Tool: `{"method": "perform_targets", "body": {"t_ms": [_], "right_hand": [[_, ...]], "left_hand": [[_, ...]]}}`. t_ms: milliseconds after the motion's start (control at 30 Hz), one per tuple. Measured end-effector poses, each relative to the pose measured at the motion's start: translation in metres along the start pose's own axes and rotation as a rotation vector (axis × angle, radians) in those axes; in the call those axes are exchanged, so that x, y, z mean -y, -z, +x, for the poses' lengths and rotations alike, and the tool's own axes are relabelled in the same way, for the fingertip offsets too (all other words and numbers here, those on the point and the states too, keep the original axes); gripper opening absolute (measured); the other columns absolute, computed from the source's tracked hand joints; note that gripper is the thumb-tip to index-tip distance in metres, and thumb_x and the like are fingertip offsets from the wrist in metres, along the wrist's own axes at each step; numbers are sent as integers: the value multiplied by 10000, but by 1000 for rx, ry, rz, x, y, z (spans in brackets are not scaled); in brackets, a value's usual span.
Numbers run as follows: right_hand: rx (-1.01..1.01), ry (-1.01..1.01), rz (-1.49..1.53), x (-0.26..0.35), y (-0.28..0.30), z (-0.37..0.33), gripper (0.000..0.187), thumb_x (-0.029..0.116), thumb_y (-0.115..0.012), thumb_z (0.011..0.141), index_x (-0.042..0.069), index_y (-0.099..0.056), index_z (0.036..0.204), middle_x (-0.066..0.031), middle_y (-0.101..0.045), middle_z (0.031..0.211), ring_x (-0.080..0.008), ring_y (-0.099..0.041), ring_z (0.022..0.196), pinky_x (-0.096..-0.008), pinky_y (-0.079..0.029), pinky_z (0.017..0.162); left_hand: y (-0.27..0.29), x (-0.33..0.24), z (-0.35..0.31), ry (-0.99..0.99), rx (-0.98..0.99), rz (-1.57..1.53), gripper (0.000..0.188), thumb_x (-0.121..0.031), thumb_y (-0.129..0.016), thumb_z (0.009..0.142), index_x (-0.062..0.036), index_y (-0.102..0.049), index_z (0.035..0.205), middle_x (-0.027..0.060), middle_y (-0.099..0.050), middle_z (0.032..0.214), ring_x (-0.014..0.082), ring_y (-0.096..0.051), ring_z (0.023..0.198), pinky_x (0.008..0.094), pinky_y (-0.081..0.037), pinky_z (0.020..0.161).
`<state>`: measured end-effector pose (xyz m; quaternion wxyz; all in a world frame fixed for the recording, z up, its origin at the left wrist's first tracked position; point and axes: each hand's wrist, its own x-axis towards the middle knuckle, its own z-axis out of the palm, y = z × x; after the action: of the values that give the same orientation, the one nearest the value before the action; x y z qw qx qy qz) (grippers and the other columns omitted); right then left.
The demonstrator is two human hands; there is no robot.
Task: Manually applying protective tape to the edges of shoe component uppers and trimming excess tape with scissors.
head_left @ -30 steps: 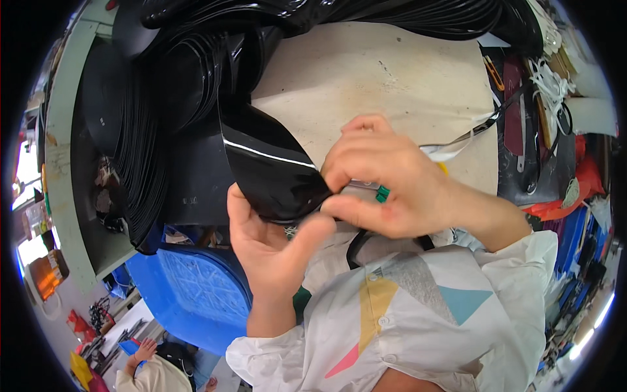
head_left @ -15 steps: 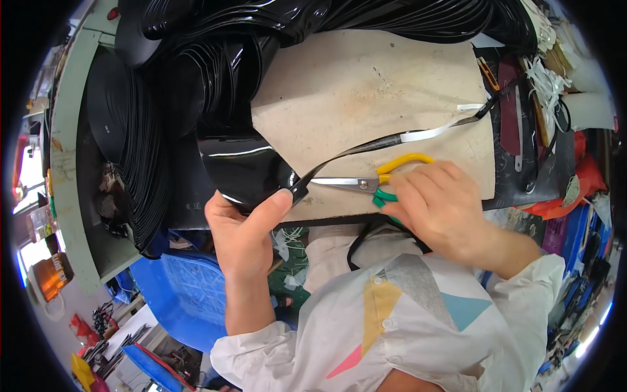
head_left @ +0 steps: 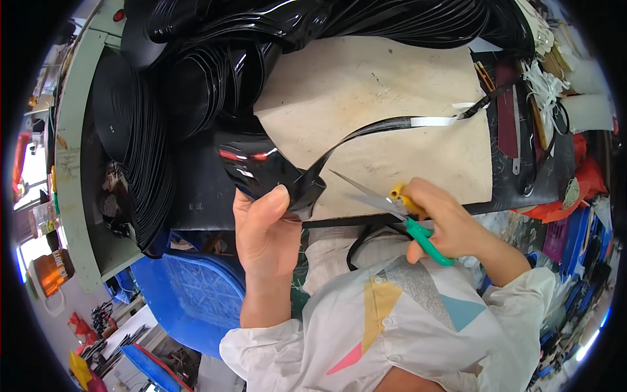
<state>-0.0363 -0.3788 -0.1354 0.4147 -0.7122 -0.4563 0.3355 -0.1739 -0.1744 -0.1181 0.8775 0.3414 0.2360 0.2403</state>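
Observation:
My left hand (head_left: 266, 225) pinches a glossy black sheet piece (head_left: 251, 160) at its lower edge, thumb on top. From that edge a narrow black strip (head_left: 372, 126) runs up to the right across the beige board, with a white section (head_left: 434, 121) along it. In my right hand (head_left: 444, 219) are scissors (head_left: 369, 194) with one yellow and one green handle. Their blades are parted and point up-left, a little to the right of the black piece and apart from it.
Stacks of glossy black pieces (head_left: 137, 163) fill the table's left side and far edge. The beige board (head_left: 392, 85) lies under the strip. At right are a dark red strip-shaped piece (head_left: 506, 117) and white ties (head_left: 543, 85). A blue basin (head_left: 189, 294) stands below left.
The scissors have drawn back from the strip's end, turned and opened. My left hand has moved slightly right with the black piece, which now curls at its right edge.

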Motion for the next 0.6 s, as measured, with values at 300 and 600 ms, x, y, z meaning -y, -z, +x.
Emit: {"method": "perform_targets", "body": {"t_ms": [300,600], "right_hand": [[-112,142,11,4,-23,14,595,432,-821,578,-3,-454,750,-127,-454,671,-298,-466,551,-354,-395,502],[-285,228,-157,-5,-30,15,616,485,-804,576,11,-430,699,-124,-437,629,-282,-460,521,-346,-388,466]], "left_hand": [[-2,9,-4,-34,-9,19,432,-108,-541,809,-37,-441,1223,95,-578,1117,221,-574,1023,385,-455,897],[-16,14,-1,-29,-55,-23,330,-31,-574,783,-46,-515,1107,55,-594,1029,166,-575,946,334,-442,879]]}}
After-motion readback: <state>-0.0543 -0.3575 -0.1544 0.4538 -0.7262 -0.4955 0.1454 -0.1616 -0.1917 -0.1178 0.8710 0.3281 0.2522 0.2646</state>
